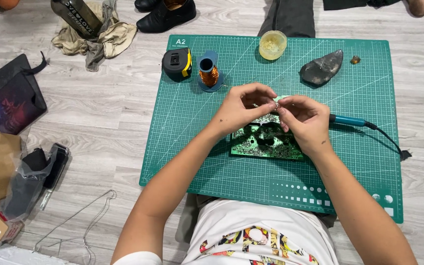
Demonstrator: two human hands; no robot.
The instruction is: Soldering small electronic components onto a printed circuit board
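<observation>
My left hand (241,109) and my right hand (304,122) meet above a green circuit board (263,142) that lies on a green cutting mat (197,142). Their fingertips pinch a small, thin metallic piece (275,104) between them; what it is I cannot tell. A teal-handled soldering iron (348,120) lies on the mat just right of my right hand, its tip hidden behind the hand and its cord running right. A spool of copper wire (209,73) stands behind my left hand.
On the mat's far side sit a black-and-yellow tape measure (176,63), a yellowish round pot (272,44) and a dark grey lump (321,68). On the wooden floor at left lie a black pouch (10,98), rags, a brown paper bag and a wire hanger (77,221). Shoes lie beyond the mat.
</observation>
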